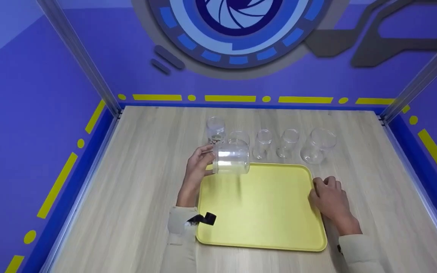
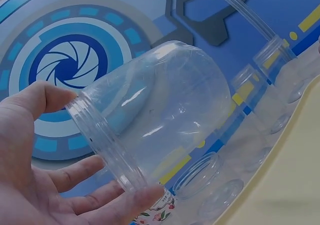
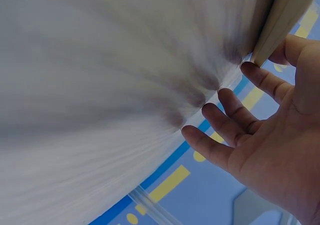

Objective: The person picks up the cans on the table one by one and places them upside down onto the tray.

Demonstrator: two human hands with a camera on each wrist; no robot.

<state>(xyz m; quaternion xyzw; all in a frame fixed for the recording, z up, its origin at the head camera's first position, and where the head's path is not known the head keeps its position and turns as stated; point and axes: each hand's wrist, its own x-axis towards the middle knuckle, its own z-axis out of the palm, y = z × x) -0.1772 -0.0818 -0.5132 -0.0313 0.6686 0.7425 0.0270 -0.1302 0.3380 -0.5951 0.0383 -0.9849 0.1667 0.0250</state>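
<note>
My left hand (image 1: 197, 165) grips a clear jar (image 1: 233, 157) by its ridged, threaded end. The jar lies on its side in the air, over the far left corner of a yellow tray (image 1: 260, 208). In the left wrist view, the thumb of the left hand (image 2: 30, 160) is on top of the jar (image 2: 165, 95) and the other fingers are below it. On the tray's right edge, my right hand (image 1: 332, 199) has its thumb over the rim. The right wrist view shows the fingertips of the right hand (image 3: 270, 150) on the table, the index finger against the tray's edge (image 3: 285, 20).
Behind the tray stand a floral-marked clear container (image 1: 216, 129), two narrow clear vessels (image 1: 264, 138) (image 1: 290, 138) and a wider clear one (image 1: 319, 142). Another round clear vessel (image 1: 239, 135) is partly hidden by the jar. Blue panels (image 1: 89, 76) enclose the wooden table (image 1: 142, 159).
</note>
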